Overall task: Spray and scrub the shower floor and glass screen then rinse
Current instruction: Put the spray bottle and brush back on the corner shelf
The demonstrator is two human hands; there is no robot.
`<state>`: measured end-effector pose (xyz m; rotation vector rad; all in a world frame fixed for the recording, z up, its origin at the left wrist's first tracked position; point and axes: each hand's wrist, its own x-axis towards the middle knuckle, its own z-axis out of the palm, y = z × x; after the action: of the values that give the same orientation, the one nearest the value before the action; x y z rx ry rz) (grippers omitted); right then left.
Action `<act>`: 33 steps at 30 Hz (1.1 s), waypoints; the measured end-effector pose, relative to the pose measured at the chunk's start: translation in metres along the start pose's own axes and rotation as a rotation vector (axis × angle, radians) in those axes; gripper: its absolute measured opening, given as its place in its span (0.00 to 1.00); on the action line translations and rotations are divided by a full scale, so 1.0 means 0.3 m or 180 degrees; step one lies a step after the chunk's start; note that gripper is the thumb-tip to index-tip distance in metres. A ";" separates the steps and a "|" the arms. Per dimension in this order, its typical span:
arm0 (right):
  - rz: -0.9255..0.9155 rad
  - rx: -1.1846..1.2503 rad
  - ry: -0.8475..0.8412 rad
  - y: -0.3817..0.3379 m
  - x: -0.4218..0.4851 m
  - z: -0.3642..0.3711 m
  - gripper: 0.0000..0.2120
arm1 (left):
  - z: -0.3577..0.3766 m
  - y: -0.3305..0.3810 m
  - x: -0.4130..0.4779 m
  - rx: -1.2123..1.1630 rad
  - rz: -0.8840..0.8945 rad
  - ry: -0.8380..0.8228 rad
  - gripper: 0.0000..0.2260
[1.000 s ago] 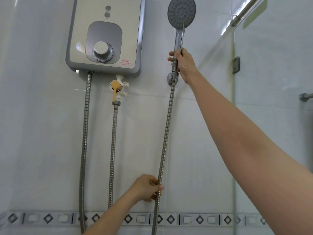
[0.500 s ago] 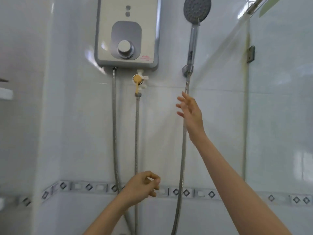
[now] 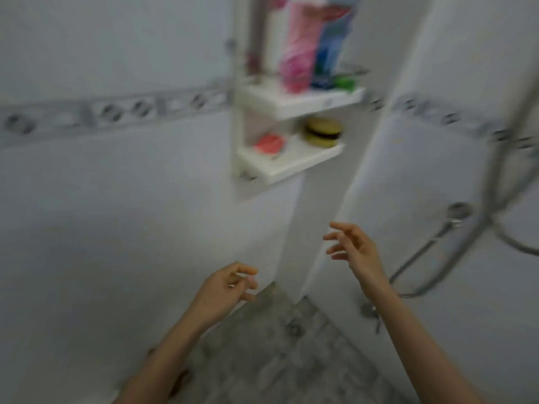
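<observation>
Hovering, both hands (image 3: 291,272) empty, open.

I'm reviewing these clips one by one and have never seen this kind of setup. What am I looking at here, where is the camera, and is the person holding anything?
There is no machine here: a person wears one wide-angle camera on the head, looking forward and down, so you see their own bare arms reaching into the picture. The picture is blurred by motion.

The left hand and right hand are both empty, fingers loosely spread, in front of a tiled corner of a shower.

Above them hangs a white corner shelf with two levels. The upper level holds a pink bottle and a blue bottle, with something green beside them. The lower level holds a round yellow and dark item and a red item; the blur hides what these are.

At the right, metal hoses loop down the wall. The grey patterned shower floor shows at the bottom.
</observation>
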<state>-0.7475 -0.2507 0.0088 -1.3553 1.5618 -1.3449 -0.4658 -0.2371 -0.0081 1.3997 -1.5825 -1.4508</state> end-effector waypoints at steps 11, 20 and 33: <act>0.0696 -0.0988 -0.2486 0.633 -0.338 1.104 0.09 | -0.340 -1.225 -0.340 -0.0552 -0.2058 0.1795 0.18; -0.0723 -0.2844 -0.4415 1.298 -0.456 1.631 0.18 | -0.249 -1.881 -0.132 -0.0742 -0.2536 0.2376 0.27; -0.4883 -0.5591 -0.4515 1.992 -0.475 2.104 0.20 | -0.151 -2.796 0.107 -0.0751 -0.2113 0.2900 0.26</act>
<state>-0.2930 -0.3253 -0.7420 -3.3747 -0.0273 1.3153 -0.1740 -0.1679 -0.7935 2.1088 -0.3791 -0.9822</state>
